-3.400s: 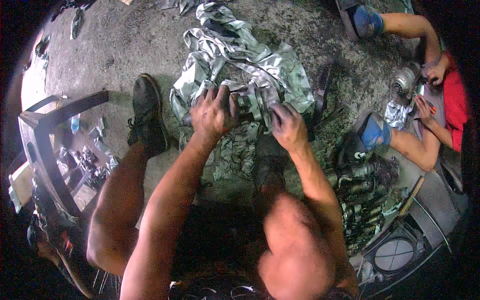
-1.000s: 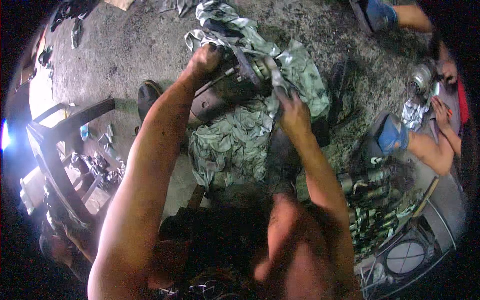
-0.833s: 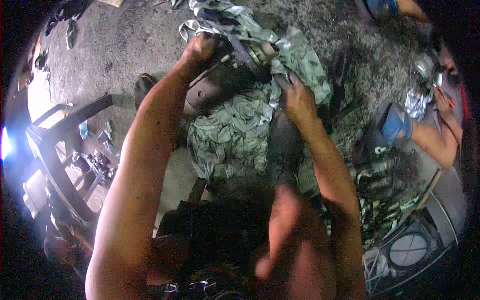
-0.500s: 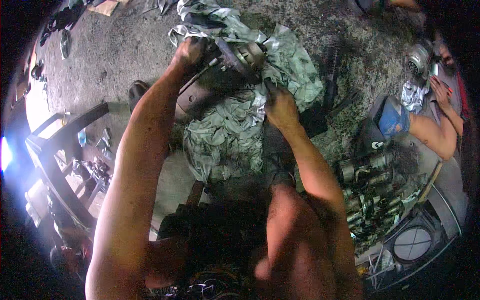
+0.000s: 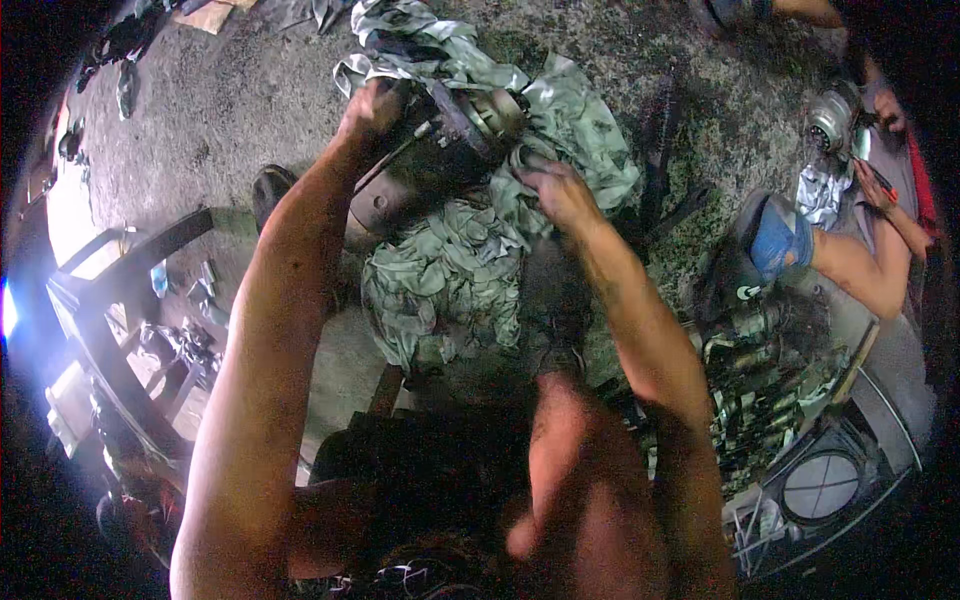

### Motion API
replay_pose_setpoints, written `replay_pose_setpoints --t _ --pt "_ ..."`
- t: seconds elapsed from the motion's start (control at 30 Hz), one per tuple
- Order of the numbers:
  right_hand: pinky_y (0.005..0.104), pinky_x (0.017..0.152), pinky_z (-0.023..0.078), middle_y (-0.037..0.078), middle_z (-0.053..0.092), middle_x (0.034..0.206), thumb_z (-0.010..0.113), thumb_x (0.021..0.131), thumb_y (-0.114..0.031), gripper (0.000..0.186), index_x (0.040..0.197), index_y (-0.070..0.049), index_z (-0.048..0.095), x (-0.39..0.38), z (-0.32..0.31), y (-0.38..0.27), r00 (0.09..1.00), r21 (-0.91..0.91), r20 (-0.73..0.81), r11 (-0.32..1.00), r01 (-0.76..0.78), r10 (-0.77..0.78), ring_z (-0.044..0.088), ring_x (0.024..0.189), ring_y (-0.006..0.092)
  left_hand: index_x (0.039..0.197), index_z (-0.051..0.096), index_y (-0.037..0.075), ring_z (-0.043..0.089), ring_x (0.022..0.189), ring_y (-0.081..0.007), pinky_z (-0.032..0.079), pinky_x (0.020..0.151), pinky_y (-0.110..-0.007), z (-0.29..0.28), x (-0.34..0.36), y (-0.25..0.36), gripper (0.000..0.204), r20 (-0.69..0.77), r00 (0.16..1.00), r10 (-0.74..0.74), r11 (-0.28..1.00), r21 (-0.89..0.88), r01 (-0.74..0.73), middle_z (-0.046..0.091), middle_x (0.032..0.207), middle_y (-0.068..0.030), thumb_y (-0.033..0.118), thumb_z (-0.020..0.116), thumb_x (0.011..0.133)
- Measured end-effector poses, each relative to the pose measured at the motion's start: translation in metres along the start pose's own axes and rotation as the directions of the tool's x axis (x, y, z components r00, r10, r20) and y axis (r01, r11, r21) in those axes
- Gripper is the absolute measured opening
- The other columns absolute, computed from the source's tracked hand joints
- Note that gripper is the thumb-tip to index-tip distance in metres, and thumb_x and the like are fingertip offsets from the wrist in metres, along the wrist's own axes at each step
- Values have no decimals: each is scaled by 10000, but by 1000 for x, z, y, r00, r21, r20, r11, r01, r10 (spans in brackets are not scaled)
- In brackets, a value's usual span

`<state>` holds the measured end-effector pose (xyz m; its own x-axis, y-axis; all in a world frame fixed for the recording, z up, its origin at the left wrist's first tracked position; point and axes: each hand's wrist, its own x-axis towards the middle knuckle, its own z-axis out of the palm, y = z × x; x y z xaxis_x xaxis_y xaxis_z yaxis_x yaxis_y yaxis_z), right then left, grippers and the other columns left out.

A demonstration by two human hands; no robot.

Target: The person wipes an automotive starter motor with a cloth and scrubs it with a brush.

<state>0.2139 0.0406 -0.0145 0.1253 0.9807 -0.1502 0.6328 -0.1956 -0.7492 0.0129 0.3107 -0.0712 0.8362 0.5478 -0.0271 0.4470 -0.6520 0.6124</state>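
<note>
A dark cylindrical metal motor (image 5: 385, 200) with a ringed, lighter end lies slantwise on crumpled grey-white rags (image 5: 450, 270) on the floor in front of me. My left hand (image 5: 376, 112) is closed at the motor's upper left side, its fingertips partly hidden in shadow and against the cloth. At the right of the ringed end, my right hand (image 5: 558, 192) pinches a fold of rag beside the motor. More of the same cloth spreads beyond the motor and to its right.
At the right, another person's hand (image 5: 878, 190) is near a round metal part (image 5: 832, 120). Several dirty metal parts (image 5: 750, 390) lie at lower right, next to a round-framed panel (image 5: 822, 485). A metal frame (image 5: 125, 370) stands at left. My shoe (image 5: 270, 190) is beside the motor.
My right hand has shifted slightly up and left along the motor's end, drawing the rag with it. My left hand stays nearly in place. The other person's hand moved a little.
</note>
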Motion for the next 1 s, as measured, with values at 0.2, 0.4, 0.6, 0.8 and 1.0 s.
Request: replay_pose_setpoints --t 0.2,0.4,0.6,0.8,1.0 --pt "384 951 422 187 580 1182 471 808 -111 313 1059 -71 654 -8 1 -18 980 122 66 973 -197 190 545 1084 354 1031 527 -3 591 771 -420 467 657 -452 12 2 -12 329 36 968 -248 968 -9 249 610 815 -261 261 572 839" --pt "346 978 391 167 564 1232 454 846 -143 329 1090 -18 637 -12 -4 -2 941 126 143 938 -324 306 514 1159 304 1032 562 17 532 693 -390 457 653 -446 22 7 13 216 97 984 -146 974 -159 160 551 845 -212 139 557 855" --pt "346 965 409 156 612 1149 428 866 -98 318 1093 -10 632 -2 -15 -26 776 524 217 600 -605 592 570 1073 255 977 581 50 524 663 -330 443 575 -415 24 -11 0 202 -123 977 175 959 244 -141 518 803 -165 100 591 781" --pt "313 827 483 166 623 1125 525 873 -135 311 1140 10 596 22 -23 -74 906 695 80 629 -350 415 611 966 197 920 583 35 541 693 -375 447 616 -453 20 -14 -35 177 -219 940 261 950 233 -209 548 806 -205 174 575 811" --pt "410 886 451 265 605 1019 560 759 -13 481 1238 -19 510 -14 -9 -46 962 223 -138 954 -201 235 565 995 423 965 577 -14 592 913 -418 461 781 -462 14 20 27 381 255 840 -478 868 -8 497 619 935 -265 330 556 802"
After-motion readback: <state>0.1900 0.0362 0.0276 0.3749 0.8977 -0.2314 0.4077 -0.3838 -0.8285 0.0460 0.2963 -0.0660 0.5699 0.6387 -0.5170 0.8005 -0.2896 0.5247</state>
